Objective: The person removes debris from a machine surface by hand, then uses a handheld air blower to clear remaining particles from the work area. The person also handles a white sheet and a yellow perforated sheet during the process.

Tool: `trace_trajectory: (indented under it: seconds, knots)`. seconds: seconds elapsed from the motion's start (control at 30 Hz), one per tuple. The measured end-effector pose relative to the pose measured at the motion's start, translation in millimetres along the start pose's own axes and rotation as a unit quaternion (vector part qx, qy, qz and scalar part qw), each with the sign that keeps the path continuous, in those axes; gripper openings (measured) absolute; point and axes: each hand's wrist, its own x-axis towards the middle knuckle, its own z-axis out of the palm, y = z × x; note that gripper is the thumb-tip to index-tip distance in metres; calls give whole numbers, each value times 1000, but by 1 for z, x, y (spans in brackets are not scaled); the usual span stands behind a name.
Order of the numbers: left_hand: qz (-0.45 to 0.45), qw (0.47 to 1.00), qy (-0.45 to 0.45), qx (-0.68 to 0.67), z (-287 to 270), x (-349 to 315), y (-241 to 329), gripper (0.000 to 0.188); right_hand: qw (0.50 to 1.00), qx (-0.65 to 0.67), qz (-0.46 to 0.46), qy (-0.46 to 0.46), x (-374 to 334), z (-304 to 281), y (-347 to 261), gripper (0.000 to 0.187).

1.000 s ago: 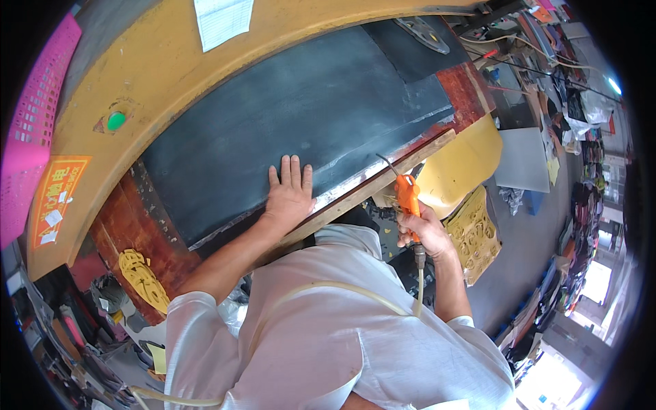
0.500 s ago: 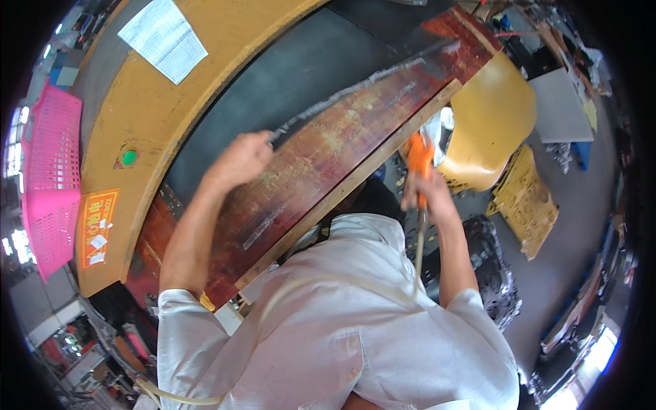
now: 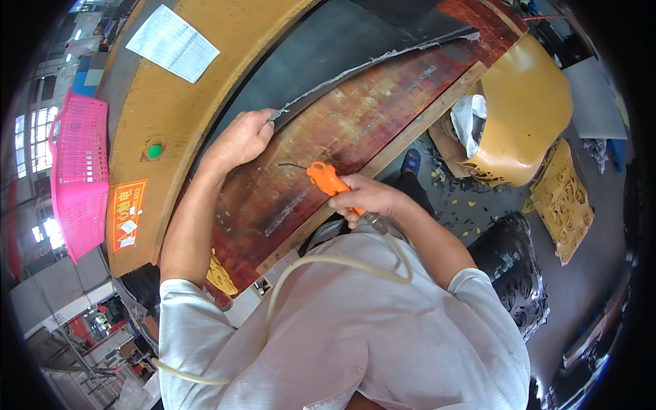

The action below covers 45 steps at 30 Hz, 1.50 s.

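Observation:
My left hand (image 3: 240, 139) pinches the near corner of a dark sheet (image 3: 301, 65) with a ragged, pale edge. The sheet lies over a worn reddish-brown board (image 3: 342, 130), its near edge slightly lifted. In my right hand (image 3: 369, 199) is an orange air blow gun (image 3: 327, 179), my fingers wrapped round its handle. The gun's thin dark nozzle points left over the board, toward my left hand but apart from it. From its base a pale hose (image 3: 328, 259) loops back across my shirt.
A yellow machine frame (image 3: 225, 61) with a green button (image 3: 155, 151) and a paper sheet (image 3: 173, 44) curves along the left. Beyond it is a pink basket (image 3: 80, 171). At right are a yellow rolled sheet (image 3: 529, 113), yellow cut-out scrap (image 3: 563, 201) and black scrap (image 3: 509, 266) on the floor.
My right hand has brought the blow gun from beyond the board's right edge to the left, over the board. My left hand keeps its hold on the sheet, now slightly farther away.

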Motion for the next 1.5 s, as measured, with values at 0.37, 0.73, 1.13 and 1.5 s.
trace_trajectory:
  seconds: [0.37, 0.73, 1.13, 1.5]
  knots:
    - [-132, 963, -38, -231, 20, 5, -35, 28, 959, -213, 50, 182, 20, 64, -66, 30]
    - [-181, 938, -37, -293, 5, 4, -47, 26, 989, -74, -4, 126, -2, 57, -40, 26]
    - [-202, 921, -90, -319, -6, 13, -53, 27, 994, -105, -6, -16, 11, 67, -38, 26]
    - [-199, 914, -94, -340, -2, 15, -68, 27, 990, -109, 0, -90, 54, 79, -42, 21]
